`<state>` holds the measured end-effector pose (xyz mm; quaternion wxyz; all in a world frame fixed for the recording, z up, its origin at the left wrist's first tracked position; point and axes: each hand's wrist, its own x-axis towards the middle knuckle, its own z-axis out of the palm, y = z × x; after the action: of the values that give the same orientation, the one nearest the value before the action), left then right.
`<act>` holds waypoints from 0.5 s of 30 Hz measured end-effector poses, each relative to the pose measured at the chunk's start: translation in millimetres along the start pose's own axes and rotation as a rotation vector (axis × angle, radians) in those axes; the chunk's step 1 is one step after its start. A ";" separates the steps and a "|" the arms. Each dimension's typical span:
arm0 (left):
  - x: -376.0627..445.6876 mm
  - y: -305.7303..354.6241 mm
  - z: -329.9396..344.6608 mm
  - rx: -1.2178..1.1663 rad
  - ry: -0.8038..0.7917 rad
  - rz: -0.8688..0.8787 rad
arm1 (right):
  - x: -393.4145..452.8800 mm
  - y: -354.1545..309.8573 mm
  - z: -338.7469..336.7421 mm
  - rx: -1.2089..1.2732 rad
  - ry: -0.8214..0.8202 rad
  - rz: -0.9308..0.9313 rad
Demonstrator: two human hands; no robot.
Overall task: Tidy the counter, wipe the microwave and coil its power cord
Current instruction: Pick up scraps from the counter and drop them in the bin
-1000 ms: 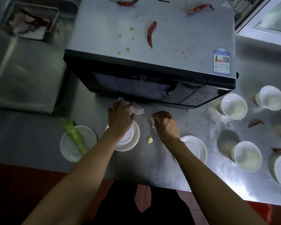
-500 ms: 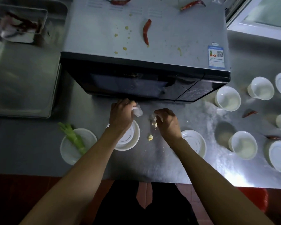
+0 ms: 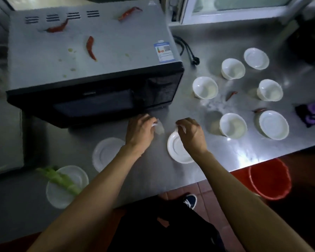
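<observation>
**Both hands pinching white scraps in front of the microwave**

Sitting on the left half of the dull stainless steel tabletop (image 3: 216,160): boxy grey-topped microwave with a black glass door (image 3: 91,99), turned a bit askew. Greasy yellowish spots all over its lid, plus three dried red chilli peppers (image 3: 91,48) lying loose up there, and a blue-and-white sticker (image 3: 164,51) near the right front corner. Black power cord (image 3: 187,50) trailing loose behind the right side, plug flat on the steel.

Just in front of the door: left hand (image 3: 139,132) with fingers curled, pinching a small whitish scrap (image 3: 159,128). Right hand (image 3: 191,135) curled the same way round another white bit, too small and blurry to name. Hands near each other, not touching.

Under the right wrist, a flat round white plastic lid (image 3: 176,150); another one (image 3: 105,153) by the left forearm; a third at the front edge with a pale green vegetable stalk (image 3: 62,179) lying across it.

Over to the right, a loose cluster of white bowls (image 3: 205,87), some upright, with two more red chillies between them. Purple and black cloth (image 3: 311,113) at the far right edge. Red plastic bucket (image 3: 269,180) down on the tiled floor.
</observation>
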<state>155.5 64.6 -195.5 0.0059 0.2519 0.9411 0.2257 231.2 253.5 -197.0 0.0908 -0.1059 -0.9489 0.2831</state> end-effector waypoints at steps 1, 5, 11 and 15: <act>3.4 13.9 4.4 0.002 -0.006 0.034 | -5.0 10.3 -8.8 0.000 0.023 0.020; 16.1 76.2 31.7 -0.034 -0.059 0.153 | -34.2 54.8 -50.7 0.015 0.130 0.081; 5.9 204.7 79.6 -0.021 -0.096 0.355 | -105.6 145.4 -123.3 0.009 0.250 0.232; -9.6 290.0 119.7 -0.015 -0.128 0.480 | -164.5 208.9 -173.9 0.031 0.326 0.341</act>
<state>315.5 334.1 -179.9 0.0136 0.4817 0.8504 0.2114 460.9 472.8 -188.7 0.1954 -0.3078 -0.8856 0.2879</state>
